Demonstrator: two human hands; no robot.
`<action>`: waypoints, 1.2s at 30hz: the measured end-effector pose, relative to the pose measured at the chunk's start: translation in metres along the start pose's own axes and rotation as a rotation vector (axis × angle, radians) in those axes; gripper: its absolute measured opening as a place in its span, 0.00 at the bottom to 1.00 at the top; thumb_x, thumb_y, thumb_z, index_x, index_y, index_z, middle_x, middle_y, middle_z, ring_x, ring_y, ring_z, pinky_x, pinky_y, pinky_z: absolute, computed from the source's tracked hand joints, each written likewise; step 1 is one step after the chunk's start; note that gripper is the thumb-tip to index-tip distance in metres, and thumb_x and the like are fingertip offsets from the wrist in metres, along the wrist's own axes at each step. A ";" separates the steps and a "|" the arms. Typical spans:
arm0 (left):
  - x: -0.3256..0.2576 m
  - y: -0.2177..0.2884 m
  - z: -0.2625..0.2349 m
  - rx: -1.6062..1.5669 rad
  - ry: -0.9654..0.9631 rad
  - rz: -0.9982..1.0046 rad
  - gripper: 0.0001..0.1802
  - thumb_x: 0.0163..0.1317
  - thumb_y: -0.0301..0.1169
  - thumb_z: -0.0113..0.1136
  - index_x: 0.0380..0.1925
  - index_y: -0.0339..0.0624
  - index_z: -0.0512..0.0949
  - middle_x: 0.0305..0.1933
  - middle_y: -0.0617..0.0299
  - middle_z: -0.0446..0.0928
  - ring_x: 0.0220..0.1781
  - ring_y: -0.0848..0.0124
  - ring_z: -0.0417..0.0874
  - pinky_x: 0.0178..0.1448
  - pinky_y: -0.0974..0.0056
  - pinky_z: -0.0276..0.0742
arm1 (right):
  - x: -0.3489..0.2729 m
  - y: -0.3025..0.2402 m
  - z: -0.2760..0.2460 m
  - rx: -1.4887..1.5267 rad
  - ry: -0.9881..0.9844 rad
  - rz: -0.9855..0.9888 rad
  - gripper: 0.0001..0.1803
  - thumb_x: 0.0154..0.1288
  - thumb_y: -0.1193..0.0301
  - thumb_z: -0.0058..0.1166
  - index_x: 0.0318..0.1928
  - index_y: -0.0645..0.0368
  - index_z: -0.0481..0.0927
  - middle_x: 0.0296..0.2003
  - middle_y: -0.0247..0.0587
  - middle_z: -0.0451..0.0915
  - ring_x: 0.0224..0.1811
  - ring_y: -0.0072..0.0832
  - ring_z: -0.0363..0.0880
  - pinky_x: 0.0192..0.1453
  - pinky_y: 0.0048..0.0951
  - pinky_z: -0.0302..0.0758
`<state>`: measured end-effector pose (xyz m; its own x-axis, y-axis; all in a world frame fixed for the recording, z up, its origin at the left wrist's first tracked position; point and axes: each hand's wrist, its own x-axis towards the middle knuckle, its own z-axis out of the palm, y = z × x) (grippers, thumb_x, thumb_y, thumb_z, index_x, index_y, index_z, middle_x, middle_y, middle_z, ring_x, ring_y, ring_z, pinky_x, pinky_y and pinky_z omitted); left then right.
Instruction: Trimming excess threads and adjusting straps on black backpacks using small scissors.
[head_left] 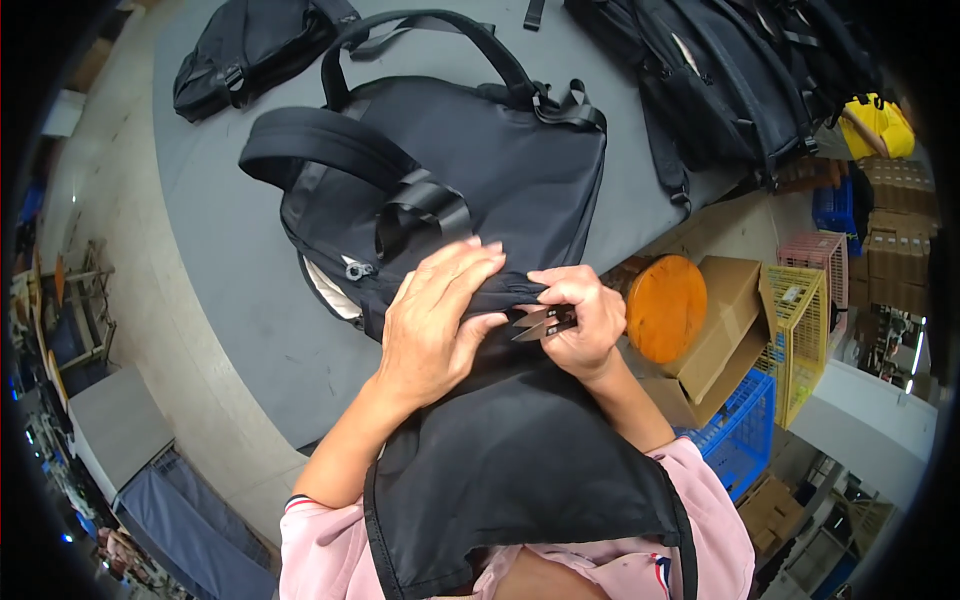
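Note:
A black backpack (500, 170) lies on the grey table in front of me, its padded straps up and its lower edge toward me. My left hand (435, 315) holds that near edge, fingers laid over the fabric and thumb below. Close beside it, my right hand (585, 315) pinches a fold of the edge between thumb and forefinger. Tucked in the same right hand are small thread snips (540, 326), blades pointing left toward my left thumb. Part of the bag's edge is hidden under my fingers. A grey zipper pull (358, 270) shows left of my left hand.
Another black bag (250, 55) lies at the far left of the grey table (215, 255); several more backpacks (720, 80) are piled far right. At right stand a round orange stool (667, 308), a cardboard box (725, 320) and plastic crates (798, 335). A person in yellow (880, 128) is beyond.

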<state>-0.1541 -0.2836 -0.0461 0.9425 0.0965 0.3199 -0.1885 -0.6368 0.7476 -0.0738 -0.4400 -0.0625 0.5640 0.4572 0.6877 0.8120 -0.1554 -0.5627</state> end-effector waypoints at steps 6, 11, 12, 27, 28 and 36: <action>-0.018 -0.014 0.024 -0.085 0.150 -0.096 0.12 0.48 0.24 0.62 0.35 0.37 0.77 0.36 0.60 0.81 0.38 0.61 0.79 0.43 0.63 0.71 | -0.008 -0.013 -0.001 -0.023 -0.123 0.198 0.16 0.40 0.85 0.62 0.31 0.62 0.72 0.26 0.42 0.78 0.22 0.28 0.79 0.25 0.22 0.73; -0.020 -0.016 0.027 -0.076 0.224 -0.031 0.13 0.43 0.22 0.65 0.32 0.38 0.79 0.34 0.60 0.82 0.35 0.63 0.80 0.40 0.65 0.69 | 0.005 -0.014 -0.037 0.286 -0.225 0.651 0.15 0.49 0.77 0.66 0.37 0.60 0.74 0.31 0.39 0.78 0.26 0.21 0.77 0.29 0.19 0.71; -0.021 -0.017 0.025 -0.073 0.225 -0.014 0.13 0.43 0.22 0.65 0.32 0.39 0.79 0.34 0.61 0.82 0.35 0.63 0.80 0.40 0.65 0.69 | 0.023 -0.016 -0.046 0.163 -0.367 0.617 0.16 0.50 0.74 0.66 0.39 0.60 0.75 0.31 0.38 0.77 0.24 0.23 0.76 0.28 0.21 0.71; -0.024 -0.017 0.022 -0.166 0.216 -0.096 0.16 0.37 0.21 0.65 0.32 0.42 0.81 0.33 0.62 0.82 0.36 0.65 0.80 0.44 0.64 0.69 | 0.079 0.012 -0.039 0.114 -1.014 0.095 0.11 0.52 0.73 0.59 0.37 0.58 0.77 0.30 0.37 0.69 0.25 0.36 0.72 0.25 0.33 0.67; -0.025 -0.017 0.023 -0.169 0.220 -0.092 0.16 0.37 0.21 0.65 0.32 0.42 0.81 0.32 0.62 0.82 0.36 0.65 0.80 0.44 0.64 0.70 | 0.079 0.012 -0.038 0.118 -1.020 0.091 0.11 0.52 0.73 0.59 0.37 0.58 0.77 0.30 0.37 0.69 0.25 0.36 0.72 0.25 0.33 0.67; -0.027 -0.020 0.025 -0.188 0.194 -0.137 0.14 0.40 0.23 0.64 0.32 0.40 0.81 0.34 0.62 0.82 0.37 0.65 0.80 0.44 0.65 0.70 | 0.071 0.012 -0.046 0.035 -0.886 0.041 0.10 0.49 0.73 0.61 0.35 0.56 0.78 0.28 0.35 0.70 0.22 0.33 0.73 0.24 0.32 0.67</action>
<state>-0.1690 -0.2926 -0.0837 0.8958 0.3275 0.3004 -0.1282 -0.4567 0.8803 -0.0173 -0.4497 0.0005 0.2571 0.9640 0.0676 0.7806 -0.1659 -0.6026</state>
